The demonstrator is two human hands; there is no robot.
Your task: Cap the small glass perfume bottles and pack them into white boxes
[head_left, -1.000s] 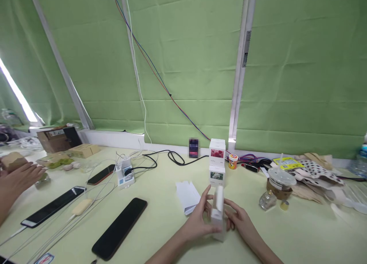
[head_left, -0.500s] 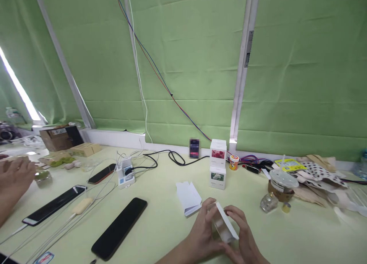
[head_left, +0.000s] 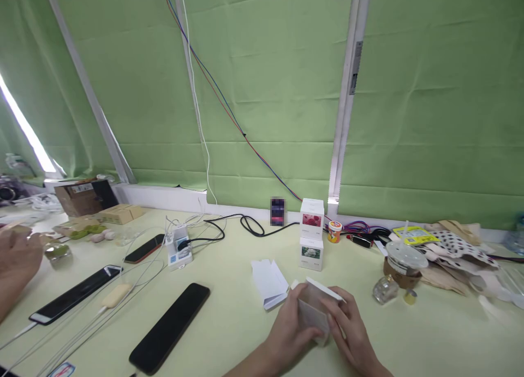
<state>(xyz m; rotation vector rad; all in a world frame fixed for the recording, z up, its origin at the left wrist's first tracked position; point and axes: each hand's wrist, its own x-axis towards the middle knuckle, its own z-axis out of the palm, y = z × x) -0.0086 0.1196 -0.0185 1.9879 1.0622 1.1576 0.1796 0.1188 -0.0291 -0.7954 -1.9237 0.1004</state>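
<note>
A small white cardboard box point(head_left: 314, 307) is between my two hands near the front of the table, with its open side and pale inside facing up. My left hand point(head_left: 286, 328) is closed on its left side, the thumb low across the near face. My right hand point(head_left: 351, 328) grips the right side, its fingers bent over the edge and partly inside. Just left of the box lies a folded white card piece point(head_left: 269, 282). Behind stand two stacked white boxes, the upper with a red flower picture point(head_left: 311, 219) and the lower with a white flower picture point(head_left: 311, 254).
To the right are a glass bottle point(head_left: 385, 289), a gold cap point(head_left: 410, 296) and a lidded cup point(head_left: 405, 259). A black phone point(head_left: 170, 328), a power strip point(head_left: 179, 249) and cables lie left. At the far left is another person's hand point(head_left: 18, 262).
The box has turned in my hands and its opening now shows wider. My right fingers have moved over its edge and inward. The other person's hand has shifted slightly left.
</note>
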